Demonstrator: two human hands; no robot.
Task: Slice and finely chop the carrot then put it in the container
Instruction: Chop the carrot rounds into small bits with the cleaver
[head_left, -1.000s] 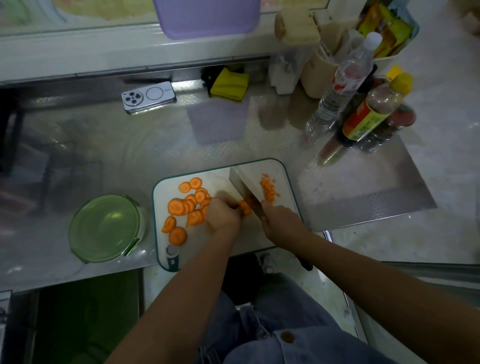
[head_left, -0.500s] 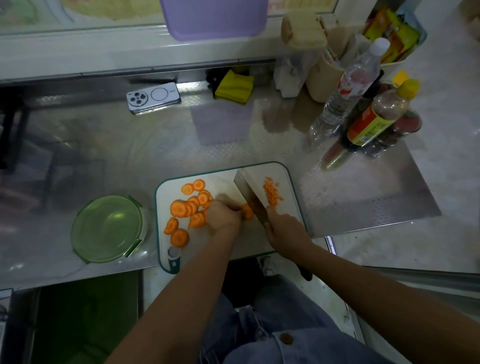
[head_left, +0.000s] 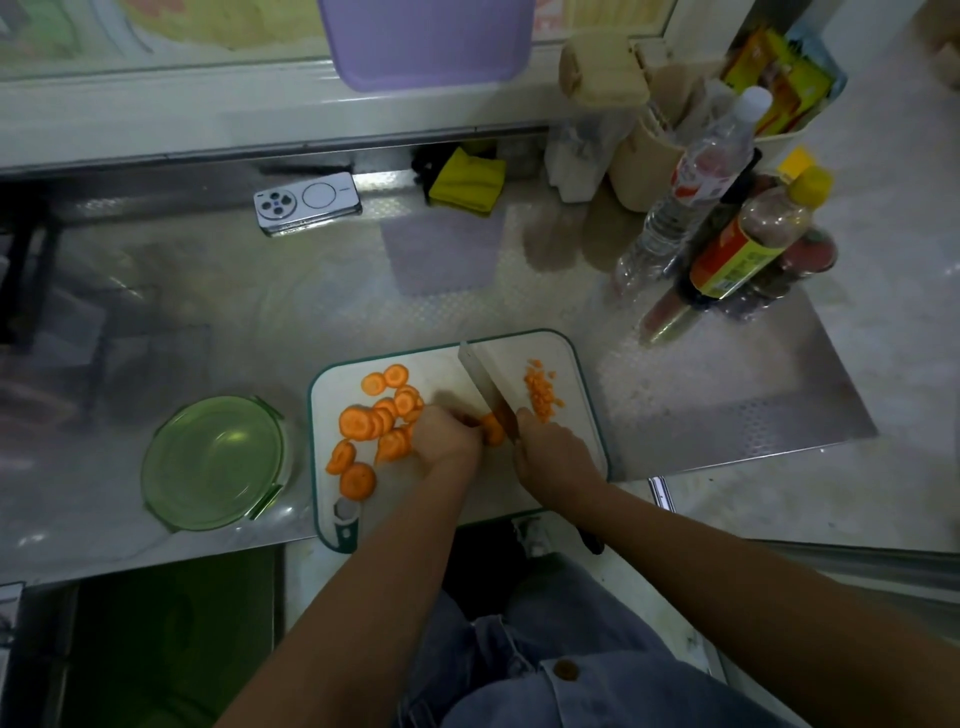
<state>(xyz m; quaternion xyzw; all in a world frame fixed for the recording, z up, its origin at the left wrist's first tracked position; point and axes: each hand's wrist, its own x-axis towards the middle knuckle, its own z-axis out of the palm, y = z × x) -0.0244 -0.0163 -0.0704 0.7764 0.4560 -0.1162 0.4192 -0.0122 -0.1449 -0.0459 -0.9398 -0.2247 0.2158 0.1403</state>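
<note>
A shiny, dimpled stainless counter (head_left: 260, 312) fills most of the view. On it sits a white plastic cutting board (head_left: 587, 395) with rounded corners and a green rim. The round green-tinted container (head_left: 213, 462) with clip tabs is just left of the board, not touching it.

Back by the wall there's a purple plastic board (head_left: 426, 36), a clear water bottle (head_left: 691, 192), a yellow-capped sauce bottle (head_left: 748, 244), a yellow cloth (head_left: 467, 179) and a white phone (head_left: 306, 202), all well away from the cutting.

The cleaver (head_left: 493, 374) has a broad rectangular blade, tilted, with its edge down on a small carrot piece (head_left: 492, 428) mid-board. The right hand (head_left: 556, 452) is wrapped round the handle. The left hand (head_left: 447, 441) pins the carrot piece with curled fingers, right beside the blade. Flat round carrot slices (head_left: 363, 421) are piled left of that hand, and tiny diced carrot bits (head_left: 540, 392) lie right of the blade.
</note>
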